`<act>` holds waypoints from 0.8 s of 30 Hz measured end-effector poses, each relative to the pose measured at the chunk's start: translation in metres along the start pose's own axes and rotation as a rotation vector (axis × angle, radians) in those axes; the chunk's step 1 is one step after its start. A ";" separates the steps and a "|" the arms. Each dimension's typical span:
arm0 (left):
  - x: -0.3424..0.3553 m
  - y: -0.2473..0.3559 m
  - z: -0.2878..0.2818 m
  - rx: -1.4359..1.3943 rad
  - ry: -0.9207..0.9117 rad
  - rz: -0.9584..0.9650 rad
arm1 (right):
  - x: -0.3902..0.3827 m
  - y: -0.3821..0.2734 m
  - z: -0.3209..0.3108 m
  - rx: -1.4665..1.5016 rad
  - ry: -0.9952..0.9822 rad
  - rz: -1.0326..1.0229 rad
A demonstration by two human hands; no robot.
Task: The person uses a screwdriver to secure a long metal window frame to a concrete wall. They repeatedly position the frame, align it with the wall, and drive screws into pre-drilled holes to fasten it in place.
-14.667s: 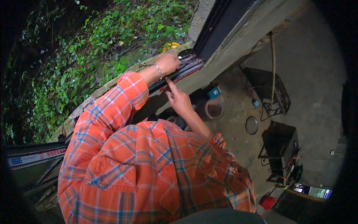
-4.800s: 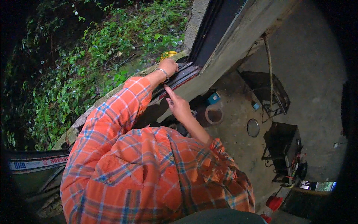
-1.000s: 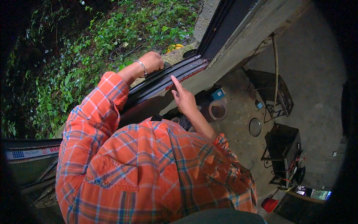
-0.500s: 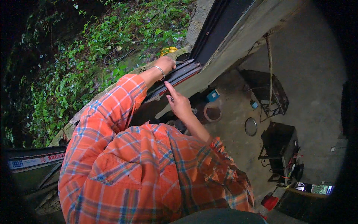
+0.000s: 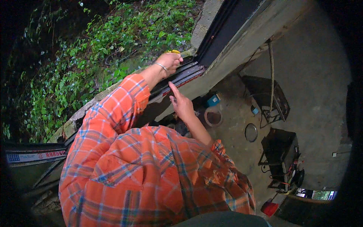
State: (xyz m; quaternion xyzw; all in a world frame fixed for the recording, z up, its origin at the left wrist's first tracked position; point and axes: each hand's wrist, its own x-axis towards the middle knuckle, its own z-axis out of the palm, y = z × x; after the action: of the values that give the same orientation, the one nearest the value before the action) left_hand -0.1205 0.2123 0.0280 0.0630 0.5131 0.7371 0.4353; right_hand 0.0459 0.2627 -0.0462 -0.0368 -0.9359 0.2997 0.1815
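Observation:
My left hand [image 5: 170, 62], a metal bangle on its wrist, is closed above the far end of a dark window-sill track [image 5: 189, 72]. What its fingers hold, if anything, is hidden. Just beyond the knuckles a yellow object [image 5: 174, 51] shows in part on the outer ledge. Lower and to the right, my right hand [image 5: 183, 106] has its index finger stretched toward the track's inner edge, with the thumb apart from it. A small dark patch near that thumb is too small to make out. Both sleeves are orange plaid.
Green plants [image 5: 124, 41] grow outside, past the concrete ledge [image 5: 90, 104]. A dark window panel [image 5: 227, 30] stands at the track's far end. Down on the room's floor are a blue box [image 5: 213, 100], a round hoop [image 5: 251, 132], a black metal stand [image 5: 280, 149] and a red dustpan [image 5: 269, 208].
My left hand has risen slightly off the track and turned, moving a little away and right. It now covers more of the yellow object. My right hand has hardly moved.

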 end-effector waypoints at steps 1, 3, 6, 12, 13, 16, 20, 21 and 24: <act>-0.009 0.006 -0.005 -0.020 -0.006 0.062 | 0.001 -0.001 0.002 0.012 0.006 -0.009; -0.005 0.012 -0.039 -0.215 0.120 0.255 | 0.000 -0.003 0.002 0.033 0.017 -0.021; 0.008 -0.004 -0.109 0.627 0.333 0.793 | 0.001 -0.015 -0.001 0.036 -0.047 -0.005; -0.034 -0.001 -0.040 0.580 0.081 0.160 | -0.001 -0.005 -0.001 0.026 -0.020 0.040; -0.037 -0.001 -0.037 0.560 0.031 0.115 | -0.001 -0.006 -0.001 0.028 -0.013 0.029; -0.031 -0.014 -0.043 0.909 0.048 0.318 | 0.001 -0.009 -0.002 0.020 -0.037 0.006; -0.029 -0.018 -0.032 0.869 0.122 0.222 | 0.000 -0.003 -0.001 0.028 -0.033 0.014; -0.031 -0.017 -0.027 0.869 0.139 0.213 | 0.000 -0.002 0.000 0.013 -0.017 0.004; -0.028 -0.017 -0.023 0.870 0.149 0.200 | 0.000 -0.003 0.000 -0.001 0.007 -0.014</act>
State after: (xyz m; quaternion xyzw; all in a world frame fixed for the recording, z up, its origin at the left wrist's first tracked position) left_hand -0.1058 0.1778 0.0135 0.2362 0.7963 0.4941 0.2569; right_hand 0.0462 0.2604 -0.0448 -0.0314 -0.9356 0.2978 0.1871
